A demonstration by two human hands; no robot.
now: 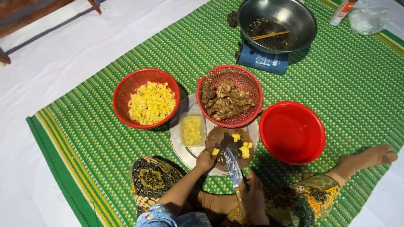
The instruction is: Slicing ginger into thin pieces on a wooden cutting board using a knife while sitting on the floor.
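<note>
right hand [254,191] gripping knife [232,166] — left hand [206,159] pinching ginger piece [215,151]

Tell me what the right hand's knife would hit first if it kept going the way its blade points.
Probably the dark round cutting board with its yellow pieces; the knife in the right hand already points onto it.

1. I see three red bowls: one with yellow pieces [146,98], one basket bowl with brown roots [229,96], one empty bowl [292,132].
2. One metal pan [277,24] on one blue stove [261,59].
3. One knife [232,166], one round board [229,147], one small clear box [192,129].
4. My two hands: left hand [205,159], right hand [254,194].
</note>
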